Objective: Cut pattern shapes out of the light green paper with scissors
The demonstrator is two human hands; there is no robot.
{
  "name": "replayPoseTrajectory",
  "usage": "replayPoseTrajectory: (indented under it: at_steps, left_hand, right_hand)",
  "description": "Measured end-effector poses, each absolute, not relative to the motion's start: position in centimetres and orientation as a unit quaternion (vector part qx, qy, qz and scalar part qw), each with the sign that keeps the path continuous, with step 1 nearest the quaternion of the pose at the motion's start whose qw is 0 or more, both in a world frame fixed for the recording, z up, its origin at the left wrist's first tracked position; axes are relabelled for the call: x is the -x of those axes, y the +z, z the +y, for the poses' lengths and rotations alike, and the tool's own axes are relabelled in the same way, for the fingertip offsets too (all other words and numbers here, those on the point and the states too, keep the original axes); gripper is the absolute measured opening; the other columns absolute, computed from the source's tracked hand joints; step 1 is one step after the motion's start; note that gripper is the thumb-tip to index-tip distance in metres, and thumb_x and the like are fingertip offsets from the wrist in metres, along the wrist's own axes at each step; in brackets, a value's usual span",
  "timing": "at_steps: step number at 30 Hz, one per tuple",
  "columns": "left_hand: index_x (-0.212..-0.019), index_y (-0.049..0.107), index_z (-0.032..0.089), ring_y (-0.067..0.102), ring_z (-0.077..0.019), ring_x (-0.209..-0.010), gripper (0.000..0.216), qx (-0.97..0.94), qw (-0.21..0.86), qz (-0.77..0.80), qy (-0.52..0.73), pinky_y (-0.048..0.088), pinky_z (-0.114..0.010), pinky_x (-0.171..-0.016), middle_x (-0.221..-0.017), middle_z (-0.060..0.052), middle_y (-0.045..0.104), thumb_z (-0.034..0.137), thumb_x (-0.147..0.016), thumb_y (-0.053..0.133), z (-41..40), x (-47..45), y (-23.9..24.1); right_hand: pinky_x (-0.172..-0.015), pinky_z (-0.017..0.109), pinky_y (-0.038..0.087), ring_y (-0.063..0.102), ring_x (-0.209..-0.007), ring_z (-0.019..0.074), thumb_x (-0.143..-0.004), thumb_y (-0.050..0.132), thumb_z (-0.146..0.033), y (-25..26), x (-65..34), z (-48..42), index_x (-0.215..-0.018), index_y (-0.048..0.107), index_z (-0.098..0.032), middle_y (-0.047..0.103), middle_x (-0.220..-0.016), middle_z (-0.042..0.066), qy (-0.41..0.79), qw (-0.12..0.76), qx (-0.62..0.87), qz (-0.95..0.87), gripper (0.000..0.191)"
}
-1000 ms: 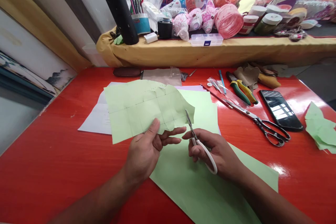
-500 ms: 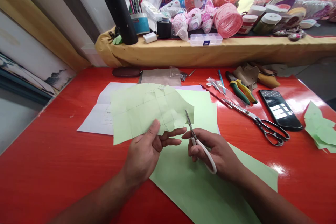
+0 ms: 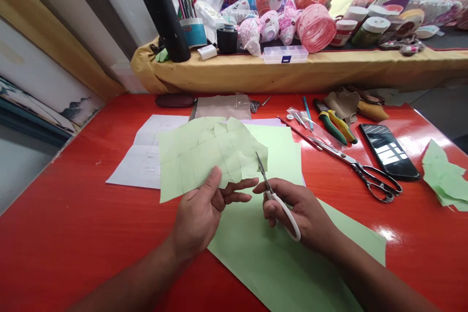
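My left hand (image 3: 204,209) pinches a piece of light green paper (image 3: 190,156) at its lower edge, thumb on top and other fingers beneath or stretched to the right. Pencil lines cross the paper, and its outline is partly cut into curves. In my right hand (image 3: 296,204) is a small pair of scissors (image 3: 288,217) with white handles. Their blades point up and away, at the right end of the paper. Under both hands lies a larger green sheet (image 3: 285,253) on the red table.
Large black-handled scissors (image 3: 373,178), a phone (image 3: 389,151), pliers (image 3: 336,124) and green paper scraps (image 3: 444,175) lie to the right. A white sheet (image 3: 135,156) is at the left. Behind, a cloth-covered ledge (image 3: 234,73) bears a black bottle (image 3: 161,14), jars and craft items.
The held paper has turned slightly, its left end shifting a little to the right. Both hands keep their grips, and the scissors stay at the paper's right end.
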State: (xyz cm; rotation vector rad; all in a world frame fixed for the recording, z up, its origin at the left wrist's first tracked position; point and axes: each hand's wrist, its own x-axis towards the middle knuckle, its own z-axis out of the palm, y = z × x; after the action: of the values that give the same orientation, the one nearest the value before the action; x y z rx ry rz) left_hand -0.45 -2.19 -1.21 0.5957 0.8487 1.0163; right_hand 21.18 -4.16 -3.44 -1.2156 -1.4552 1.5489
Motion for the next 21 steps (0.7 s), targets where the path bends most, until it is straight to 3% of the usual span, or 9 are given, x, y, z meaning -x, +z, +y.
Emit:
replayPoseTrajectory:
  at_steps: [8,21]
  left_hand:
    - [-0.079,0.078,0.019,0.084,-0.0270,-0.091,0.040,-0.272,0.743,0.395,0.467,0.064,-0.035,-0.088,-0.100,-0.013,0.088,0.051,-0.102,0.071,-2.21,0.36,-1.00]
    - [-0.085,0.080,0.019,0.083,-0.0239,-0.087,0.050,-0.286,0.747,0.391,0.454,0.060,-0.034,-0.095,-0.103,-0.011,0.088,0.049,-0.112,0.052,-2.36,0.73,-1.58]
  right_hand:
    - [-0.056,0.027,0.053,0.061,-0.059,0.0150,-0.096,0.074,-0.065,-3.44,-21.20,-4.14,-0.112,0.072,-0.020,0.062,-0.072,-0.001,0.597,0.343,0.469,-0.553,0.048]
    - [-0.055,0.026,0.052,0.061,-0.058,0.0146,-0.096,0.073,-0.067,-3.28,-21.06,-4.07,-0.109,0.071,-0.019,0.062,-0.070,-0.001,0.599,0.344,0.471,-0.548,0.050]
